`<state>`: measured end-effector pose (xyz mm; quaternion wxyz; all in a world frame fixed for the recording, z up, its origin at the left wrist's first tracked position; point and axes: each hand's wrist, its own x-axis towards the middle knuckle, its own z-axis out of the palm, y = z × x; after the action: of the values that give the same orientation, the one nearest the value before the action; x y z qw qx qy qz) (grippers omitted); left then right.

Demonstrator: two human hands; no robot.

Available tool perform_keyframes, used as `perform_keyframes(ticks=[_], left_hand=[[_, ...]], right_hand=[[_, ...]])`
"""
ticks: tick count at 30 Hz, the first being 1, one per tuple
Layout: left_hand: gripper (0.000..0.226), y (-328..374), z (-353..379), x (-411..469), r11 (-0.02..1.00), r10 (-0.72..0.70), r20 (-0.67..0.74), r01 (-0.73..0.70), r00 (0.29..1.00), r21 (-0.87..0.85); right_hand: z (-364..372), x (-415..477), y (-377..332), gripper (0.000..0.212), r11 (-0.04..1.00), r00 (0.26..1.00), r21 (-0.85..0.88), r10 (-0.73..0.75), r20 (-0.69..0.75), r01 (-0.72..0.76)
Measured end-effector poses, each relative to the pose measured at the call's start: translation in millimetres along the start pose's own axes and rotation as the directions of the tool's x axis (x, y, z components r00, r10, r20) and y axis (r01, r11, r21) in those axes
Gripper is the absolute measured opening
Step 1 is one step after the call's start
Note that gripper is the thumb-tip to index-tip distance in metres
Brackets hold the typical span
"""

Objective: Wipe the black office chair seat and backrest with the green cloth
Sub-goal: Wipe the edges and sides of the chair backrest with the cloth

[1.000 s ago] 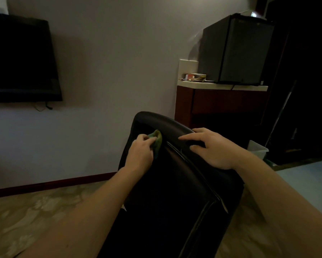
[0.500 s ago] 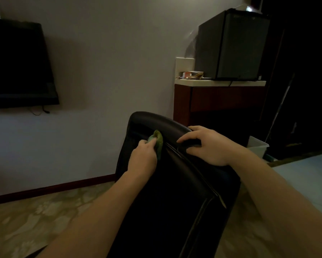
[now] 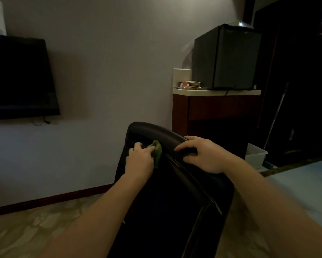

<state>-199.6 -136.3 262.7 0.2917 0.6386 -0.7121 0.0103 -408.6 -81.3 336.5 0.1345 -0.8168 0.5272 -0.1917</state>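
Left hand [image 3: 139,161] grips the crumpled green cloth [image 3: 157,151] against the smooth black backrest [image 3: 167,192]; right hand [image 3: 203,155] clasps its rounded top edge.

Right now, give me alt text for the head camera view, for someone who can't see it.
A left hand holds a green cloth against the black chair backrest near its top; the right hand grips the top edge. Behind: a wall-mounted TV and a fridge on a cabinet.

The head camera is looking forward and slightly down, close to the chair backrest [image 3: 165,202], facing the wall [image 3: 109,71].
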Motion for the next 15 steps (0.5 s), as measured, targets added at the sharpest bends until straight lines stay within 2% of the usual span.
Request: perform_keyframes(ticks=[3, 7, 10, 13, 15], left_hand=[[0.036, 10, 3, -7, 1.0, -0.005, -0.022, 0.005, 1.0, 0.007], [0.037, 16, 9, -23, 0.981, -0.031, -0.071, 0.017, 0.997, -0.195], [0.035, 24, 13, -44, 0.957, 0.024, -0.104, -0.053, 0.994, -0.286], [0.034, 20, 6, -46, 0.957, 0.11, -0.099, -0.133, 0.989, -0.257], [0.034, 11, -1, -27, 0.977, 0.101, -0.088, -0.115, 0.991, -0.177]], right_hand=[[0, -1, -1, 0.038, 1.0, 1.0, -0.002, 0.01, -0.001, -0.01], [-1, -5, -1, 0.038, 1.0, 1.0, 0.005, 0.008, -0.021, -0.008], [0, -5, 0, 0.04, 1.0, 0.999, 0.008, 0.014, -0.031, -0.014], [1, -3, 0, 0.042, 0.999, 0.998, 0.003, 0.035, -0.047, -0.035], [1, -3, 1, 0.049, 0.999, 0.997, 0.029, 0.04, -0.067, -0.039]])
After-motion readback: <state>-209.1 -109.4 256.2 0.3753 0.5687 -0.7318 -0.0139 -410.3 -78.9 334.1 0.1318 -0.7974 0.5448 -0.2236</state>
